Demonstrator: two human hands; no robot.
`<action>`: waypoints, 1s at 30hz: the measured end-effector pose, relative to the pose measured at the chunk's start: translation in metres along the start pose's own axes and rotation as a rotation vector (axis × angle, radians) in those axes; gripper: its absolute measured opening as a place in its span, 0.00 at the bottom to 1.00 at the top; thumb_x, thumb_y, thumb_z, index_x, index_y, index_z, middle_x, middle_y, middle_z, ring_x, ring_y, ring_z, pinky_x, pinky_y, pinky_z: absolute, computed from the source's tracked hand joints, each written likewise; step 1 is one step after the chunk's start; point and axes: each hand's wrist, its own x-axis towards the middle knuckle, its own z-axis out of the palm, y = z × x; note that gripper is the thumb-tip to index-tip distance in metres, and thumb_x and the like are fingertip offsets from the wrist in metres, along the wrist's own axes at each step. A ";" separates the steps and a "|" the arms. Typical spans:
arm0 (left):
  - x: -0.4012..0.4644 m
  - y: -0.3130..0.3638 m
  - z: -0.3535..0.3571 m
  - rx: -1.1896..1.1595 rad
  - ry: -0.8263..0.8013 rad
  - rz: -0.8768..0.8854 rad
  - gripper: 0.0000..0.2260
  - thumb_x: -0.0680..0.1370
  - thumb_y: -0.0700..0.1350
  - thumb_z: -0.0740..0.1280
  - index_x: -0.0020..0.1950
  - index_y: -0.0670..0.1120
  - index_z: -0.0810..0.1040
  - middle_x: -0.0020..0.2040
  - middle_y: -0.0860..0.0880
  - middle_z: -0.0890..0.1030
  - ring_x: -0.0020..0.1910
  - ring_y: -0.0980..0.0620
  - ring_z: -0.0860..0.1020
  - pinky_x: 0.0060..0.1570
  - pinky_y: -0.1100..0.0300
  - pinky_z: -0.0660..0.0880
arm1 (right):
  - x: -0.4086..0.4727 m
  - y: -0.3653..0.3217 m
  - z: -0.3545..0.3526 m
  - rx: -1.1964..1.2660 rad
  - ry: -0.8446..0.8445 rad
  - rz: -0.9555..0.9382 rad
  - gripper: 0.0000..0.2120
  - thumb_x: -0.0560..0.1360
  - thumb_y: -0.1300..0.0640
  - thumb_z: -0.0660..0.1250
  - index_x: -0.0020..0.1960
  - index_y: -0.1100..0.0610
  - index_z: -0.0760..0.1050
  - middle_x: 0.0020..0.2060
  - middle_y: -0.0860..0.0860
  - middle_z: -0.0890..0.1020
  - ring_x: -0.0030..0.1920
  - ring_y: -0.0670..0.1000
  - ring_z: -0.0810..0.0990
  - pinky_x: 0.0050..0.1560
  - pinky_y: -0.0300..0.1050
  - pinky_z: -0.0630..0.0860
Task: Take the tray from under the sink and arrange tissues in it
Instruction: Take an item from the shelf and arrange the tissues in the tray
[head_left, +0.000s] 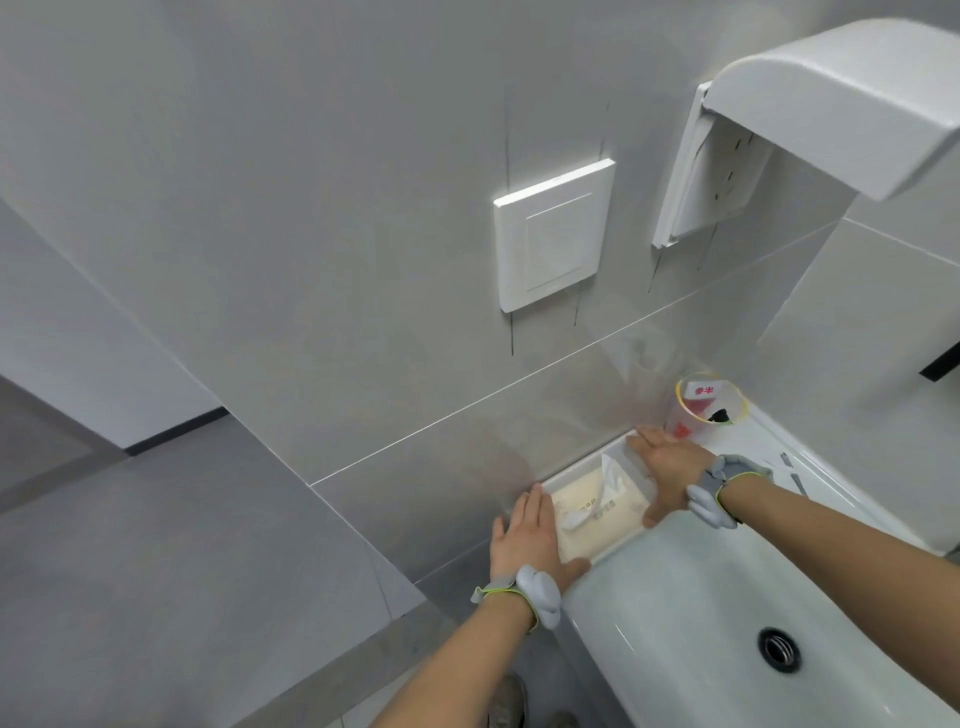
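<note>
- A shallow, clear rectangular tray (582, 467) is seen on the sink (675, 597) ledge against the wall (311, 260), between the two hands.
- A cream tissue pack (597, 514) lies flat inside it, one white tissue (610, 478) pulled up.
- The tray's long axis runs hand to hand, along the wall.
- The left hand (524, 535) is laid flat, fingers straight, against the near end.
- The right hand (670, 462) is pressed flat, fingers extended, on the far end, a cup (698, 410) just beyond it.

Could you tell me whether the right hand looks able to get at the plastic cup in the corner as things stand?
Probably yes. The right hand rests on the tray's far end, and the plastic cup stands just beyond its fingertips on the sink ledge, with nothing between them.
</note>
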 end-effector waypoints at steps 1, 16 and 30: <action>-0.002 -0.001 0.002 -0.005 0.000 -0.013 0.45 0.74 0.64 0.63 0.80 0.44 0.45 0.81 0.51 0.45 0.79 0.51 0.47 0.74 0.45 0.54 | 0.001 -0.002 0.001 -0.004 -0.002 0.005 0.64 0.55 0.34 0.77 0.79 0.57 0.48 0.79 0.55 0.51 0.79 0.55 0.53 0.75 0.46 0.58; -0.027 -0.008 0.013 0.000 0.068 -0.004 0.37 0.78 0.61 0.58 0.80 0.45 0.50 0.81 0.50 0.49 0.78 0.48 0.55 0.71 0.45 0.60 | -0.027 0.004 0.031 0.220 0.115 0.110 0.53 0.71 0.38 0.71 0.79 0.62 0.42 0.80 0.57 0.50 0.79 0.55 0.50 0.76 0.45 0.55; -0.039 -0.016 0.019 0.005 -0.017 0.015 0.38 0.76 0.54 0.59 0.80 0.47 0.44 0.81 0.50 0.47 0.79 0.50 0.51 0.74 0.46 0.57 | -0.045 0.001 0.046 0.392 0.222 0.154 0.39 0.70 0.45 0.75 0.73 0.59 0.62 0.73 0.56 0.66 0.73 0.56 0.65 0.70 0.48 0.65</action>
